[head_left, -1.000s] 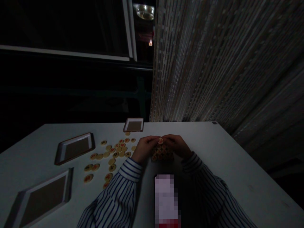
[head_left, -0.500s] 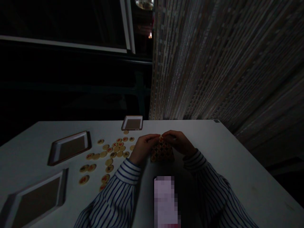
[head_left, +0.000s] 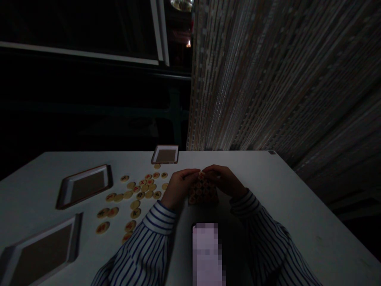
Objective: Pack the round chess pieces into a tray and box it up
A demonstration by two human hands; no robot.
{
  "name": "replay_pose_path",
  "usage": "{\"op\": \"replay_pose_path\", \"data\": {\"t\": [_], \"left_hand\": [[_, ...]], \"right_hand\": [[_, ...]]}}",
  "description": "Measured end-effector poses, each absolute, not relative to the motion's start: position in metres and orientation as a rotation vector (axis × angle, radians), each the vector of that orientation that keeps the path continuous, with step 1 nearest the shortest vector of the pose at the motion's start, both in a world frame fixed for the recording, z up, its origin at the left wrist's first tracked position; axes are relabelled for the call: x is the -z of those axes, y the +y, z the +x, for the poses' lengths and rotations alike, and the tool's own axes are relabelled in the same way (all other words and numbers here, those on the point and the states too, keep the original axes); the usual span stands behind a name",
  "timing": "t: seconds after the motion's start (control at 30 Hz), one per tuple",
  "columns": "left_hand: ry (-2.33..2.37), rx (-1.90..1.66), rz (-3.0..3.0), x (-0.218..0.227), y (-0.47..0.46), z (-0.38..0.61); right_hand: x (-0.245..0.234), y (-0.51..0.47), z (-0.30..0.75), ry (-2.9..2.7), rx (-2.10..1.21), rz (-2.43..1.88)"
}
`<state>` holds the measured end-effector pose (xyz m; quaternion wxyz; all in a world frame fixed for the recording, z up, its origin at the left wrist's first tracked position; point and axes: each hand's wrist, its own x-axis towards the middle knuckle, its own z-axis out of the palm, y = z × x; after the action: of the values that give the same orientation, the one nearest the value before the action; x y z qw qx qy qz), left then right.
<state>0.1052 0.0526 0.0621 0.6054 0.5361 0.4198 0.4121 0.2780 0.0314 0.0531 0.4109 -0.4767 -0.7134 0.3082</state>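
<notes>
Round wooden xiangqi pieces with red characters stand on edge in a stepped pile [head_left: 203, 193] in the middle of the table. At its peak is a single xiangqi piece [head_left: 201, 175]. My left hand [head_left: 179, 186] reaches in from the left, its thumb and fingertips closed at that top piece. From the other side my right hand [head_left: 225, 179] pinches the same piece with bent fingers. The dim light makes the exact finger contact hard to see. Loose xiangqi pieces [head_left: 145, 188], some face up in red or black, lie scattered left of my left hand.
Three shallow trays with brown bases are on the white table [head_left: 285, 222]: a back tray [head_left: 152, 157], a left tray [head_left: 59, 197] and a near-left tray [head_left: 77, 234]. A phone [head_left: 206, 254] lies between my forearms. A string curtain [head_left: 238, 79] hangs behind the table.
Both hands stay at the top of the pile, with only slight finger movement. The view has shifted a little; the pile and loose pieces keep their arrangement.
</notes>
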Motion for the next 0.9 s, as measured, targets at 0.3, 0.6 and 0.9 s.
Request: {"op": "replay_pose_path", "data": {"t": [0.3,0.6,0.9], "left_hand": [[0.976,-0.953,1.303,-0.0571,0.0565,0.1031],[0.994,-0.988,1.233,-0.0587,0.0556,0.1026],[1.006,-1.03,1.178,-0.0591,0.055,0.103]], "right_hand": [[-0.0554,0.0304,0.2751,-1.821,-0.769,-1.172],[-0.0528,0.032,0.2759,-1.779,-0.704,-1.216],[-0.0505,0.0315,0.2717,-1.744,-0.775,-1.199]]}}
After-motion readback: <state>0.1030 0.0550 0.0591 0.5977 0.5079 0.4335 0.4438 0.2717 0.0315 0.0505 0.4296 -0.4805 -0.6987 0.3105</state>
